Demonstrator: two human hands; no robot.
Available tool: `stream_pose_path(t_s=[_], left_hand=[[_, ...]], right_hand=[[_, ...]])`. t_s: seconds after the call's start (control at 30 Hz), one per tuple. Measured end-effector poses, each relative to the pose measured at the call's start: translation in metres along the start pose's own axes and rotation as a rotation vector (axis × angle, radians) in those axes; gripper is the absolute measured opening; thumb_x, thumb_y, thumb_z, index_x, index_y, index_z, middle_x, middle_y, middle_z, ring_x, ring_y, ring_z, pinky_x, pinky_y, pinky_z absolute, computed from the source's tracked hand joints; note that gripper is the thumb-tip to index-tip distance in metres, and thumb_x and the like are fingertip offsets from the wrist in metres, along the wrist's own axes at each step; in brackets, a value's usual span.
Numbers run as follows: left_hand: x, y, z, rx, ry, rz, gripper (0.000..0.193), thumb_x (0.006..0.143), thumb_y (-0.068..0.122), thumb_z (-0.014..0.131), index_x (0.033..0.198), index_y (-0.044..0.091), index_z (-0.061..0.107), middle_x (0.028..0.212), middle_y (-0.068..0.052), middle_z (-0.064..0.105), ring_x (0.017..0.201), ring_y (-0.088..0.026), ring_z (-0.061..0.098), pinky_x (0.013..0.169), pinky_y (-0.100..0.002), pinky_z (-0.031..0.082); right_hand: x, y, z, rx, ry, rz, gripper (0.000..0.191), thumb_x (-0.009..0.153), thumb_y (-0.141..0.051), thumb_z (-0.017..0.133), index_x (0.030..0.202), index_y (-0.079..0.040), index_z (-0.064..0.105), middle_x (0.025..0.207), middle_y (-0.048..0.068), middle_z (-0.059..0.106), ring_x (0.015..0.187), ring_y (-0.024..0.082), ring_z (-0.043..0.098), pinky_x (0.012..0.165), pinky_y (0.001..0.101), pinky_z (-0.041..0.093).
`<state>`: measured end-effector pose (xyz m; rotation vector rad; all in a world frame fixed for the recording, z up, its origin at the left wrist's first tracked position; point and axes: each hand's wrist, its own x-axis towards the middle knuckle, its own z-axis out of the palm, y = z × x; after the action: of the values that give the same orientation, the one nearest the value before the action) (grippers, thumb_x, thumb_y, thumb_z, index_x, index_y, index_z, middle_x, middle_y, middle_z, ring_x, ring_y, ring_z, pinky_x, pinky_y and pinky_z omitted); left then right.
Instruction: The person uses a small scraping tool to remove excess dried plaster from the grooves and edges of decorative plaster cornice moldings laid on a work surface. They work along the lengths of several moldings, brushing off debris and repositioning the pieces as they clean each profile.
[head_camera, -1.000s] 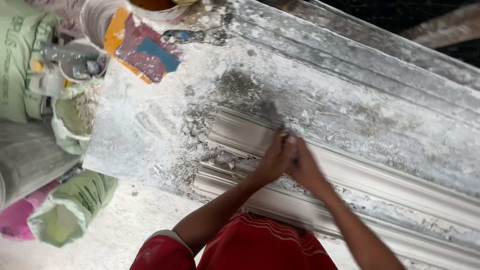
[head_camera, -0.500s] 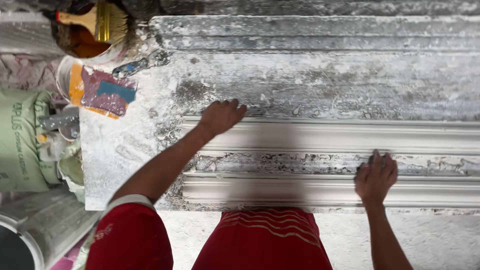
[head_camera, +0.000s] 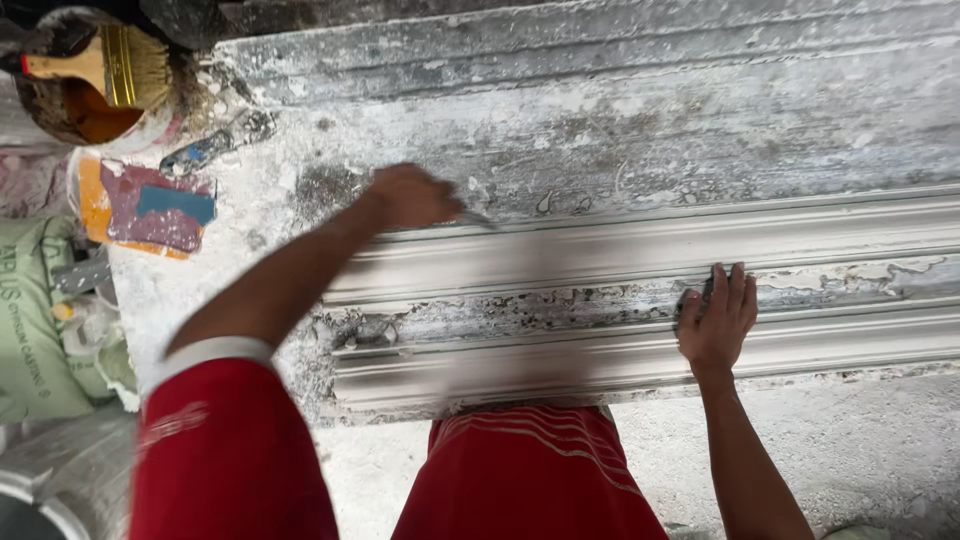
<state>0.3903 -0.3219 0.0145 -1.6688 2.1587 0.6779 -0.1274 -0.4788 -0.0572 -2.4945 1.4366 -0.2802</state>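
**Head view: two hands on a plaster moulding**

Head camera looked down on a long white plaster moulding (head_camera: 640, 300) that ran from the centre to the right edge of the frame, lying on a dusty grey workbench (head_camera: 600, 120). A green sack (head_camera: 30, 320) sat at the left edge. In the upper left stood a bucket (head_camera: 90, 110) with a wide paintbrush (head_camera: 110, 65) laid across it. The left hand (head_camera: 410, 195), curled narrow, gripped a thin tool whose kind I could not tell, at the moulding's upper edge. The right hand (head_camera: 715, 320) lay flat with fingers spread on the moulding's lower ridge, holding nothing.
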Motion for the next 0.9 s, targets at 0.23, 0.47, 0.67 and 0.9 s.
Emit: stream_pose_path(t_s=[0.23,0.47,0.67,0.9], left_hand=[[0.102,0.067,-0.042,-0.078,0.182,0.095,0.04,0.107,0.044,0.038,0.12,0.018,0.066,0.121,-0.011,0.069,0.1,-0.035,0.073,0.083,-0.05,0.062],[0.051,0.042,-0.047,-0.108,0.038,0.071,0.041,0.102,0.042,0.034,0.125,0.023,0.063,0.133,-0.017,0.061,0.099,-0.04,0.07,0.079,-0.052,0.06],[0.18,0.119,-0.107,0.0,0.15,0.168,0.03,0.107,0.032,0.043,0.113,0.017,0.068,0.107,-0.012,0.075,0.093,-0.035,0.075,0.08,-0.049,0.063],[0.196,0.124,-0.113,-0.037,0.017,0.099,0.043,0.11,0.047,0.035,0.112,0.016,0.065,0.098,-0.013,0.072,0.089,-0.034,0.074,0.078,-0.051,0.061]], right_hand=[[0.005,0.002,-0.002,-0.039,0.022,-0.006,0.058,0.106,-0.033,0.046,0.158,-0.007,0.046,0.168,0.024,0.033,0.156,0.048,0.021,0.124,0.0644,0.02],[0.0,0.006,0.003,-0.054,0.027,-0.006,0.057,0.109,-0.036,0.045,0.157,-0.006,0.047,0.167,0.026,0.034,0.156,0.049,0.022,0.124,0.0646,0.021],[0.007,0.003,0.0,-0.121,0.0,0.012,0.058,0.108,-0.039,0.043,0.156,-0.007,0.048,0.167,0.023,0.034,0.156,0.046,0.022,0.123,0.0647,0.023],[0.006,0.009,-0.004,-0.091,-0.003,-0.004,0.059,0.106,-0.038,0.043,0.157,-0.007,0.044,0.168,0.023,0.028,0.155,0.049,0.021,0.122,0.0657,0.022]])
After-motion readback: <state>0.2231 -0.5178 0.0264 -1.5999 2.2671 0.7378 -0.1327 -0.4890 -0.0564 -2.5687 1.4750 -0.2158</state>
